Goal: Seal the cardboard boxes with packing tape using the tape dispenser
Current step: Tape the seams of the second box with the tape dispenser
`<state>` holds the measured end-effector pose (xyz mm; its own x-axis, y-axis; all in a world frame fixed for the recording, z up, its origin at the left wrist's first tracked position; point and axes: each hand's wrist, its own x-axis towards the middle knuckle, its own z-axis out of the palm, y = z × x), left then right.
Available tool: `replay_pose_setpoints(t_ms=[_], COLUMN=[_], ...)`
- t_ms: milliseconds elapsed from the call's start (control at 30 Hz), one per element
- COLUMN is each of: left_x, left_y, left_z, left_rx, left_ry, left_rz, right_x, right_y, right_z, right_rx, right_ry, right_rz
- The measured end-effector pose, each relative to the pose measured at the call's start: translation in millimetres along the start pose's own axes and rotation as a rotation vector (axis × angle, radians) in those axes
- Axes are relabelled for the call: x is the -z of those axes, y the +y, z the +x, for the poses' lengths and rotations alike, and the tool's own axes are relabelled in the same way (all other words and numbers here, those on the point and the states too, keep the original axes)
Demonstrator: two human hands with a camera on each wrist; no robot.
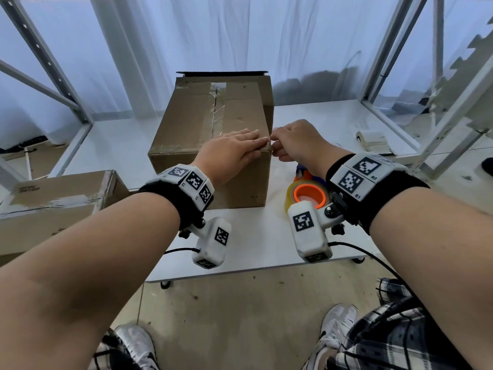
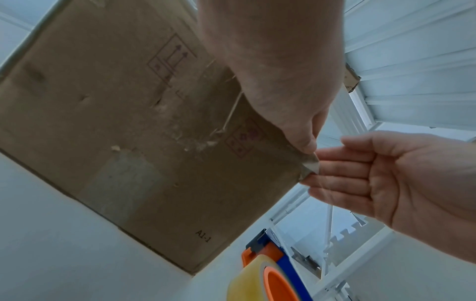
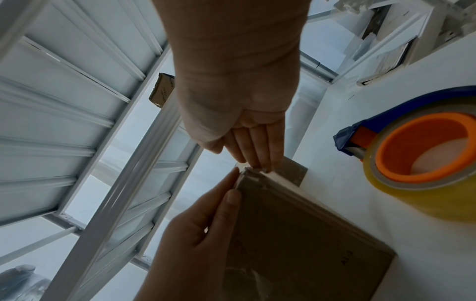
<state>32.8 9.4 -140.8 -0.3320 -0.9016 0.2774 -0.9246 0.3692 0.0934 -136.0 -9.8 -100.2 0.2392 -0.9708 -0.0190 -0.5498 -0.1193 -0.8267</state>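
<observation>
Head view: at the far left a second cardboard box (image 1: 53, 206) stands off the tabletop's left edge, its top streaked with tape and its left part cut off by the frame. Next comes the white tabletop (image 1: 256, 241), with grey metal racking and pale sheeting behind it. The large cardboard box (image 1: 210, 145) sits near the tabletop's middle, a taped seam running along its top, and another box stands just behind it, mostly hidden.

My left hand (image 1: 234, 152) lies flat on the box's near right top corner, fingers straight and pressing down. My right hand (image 1: 296, 141) meets it at that corner, its fingers loosely curled; in the left wrist view its fingertips (image 2: 324, 173) touch a film of clear tape (image 2: 310, 165) at the corner. Whether the thumb pinches the tape I cannot tell.

To the right of the box, near the tabletop's front edge, the tape dispenser (image 1: 306, 192) lies on its side, blue-bodied with an orange hub and a yellowish roll; my right wrist and its camera cover part of it. Towards the right edge lies a small pale stack (image 1: 373, 141), too blurred to name. Below are the floor, my shoes and a plaid garment.
</observation>
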Motion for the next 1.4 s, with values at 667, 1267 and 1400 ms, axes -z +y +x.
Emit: replay_pose_setpoints(t_ms=[667, 1267, 1400], left_x=[6.7, 1.0, -2.5], left_y=[7.2, -3.7, -6.6], left_z=[2.0, -23.0, -23.8], left_rx=[0.044, 0.058, 0.061], left_ry=[-0.115, -0.043, 0.022], left_rz=[-0.003, 0.031, -0.001], right_x=[-1.7, -4.5, -2.0], right_y=[0.4, 19.6, 20.8], right_z=[-12.1, -0.8, 2.6], right_rx=[-0.224, 0.204, 0.296], right_ry=[-0.09, -0.09, -0.142], right_rz=[0.251, -0.19, -0.264])
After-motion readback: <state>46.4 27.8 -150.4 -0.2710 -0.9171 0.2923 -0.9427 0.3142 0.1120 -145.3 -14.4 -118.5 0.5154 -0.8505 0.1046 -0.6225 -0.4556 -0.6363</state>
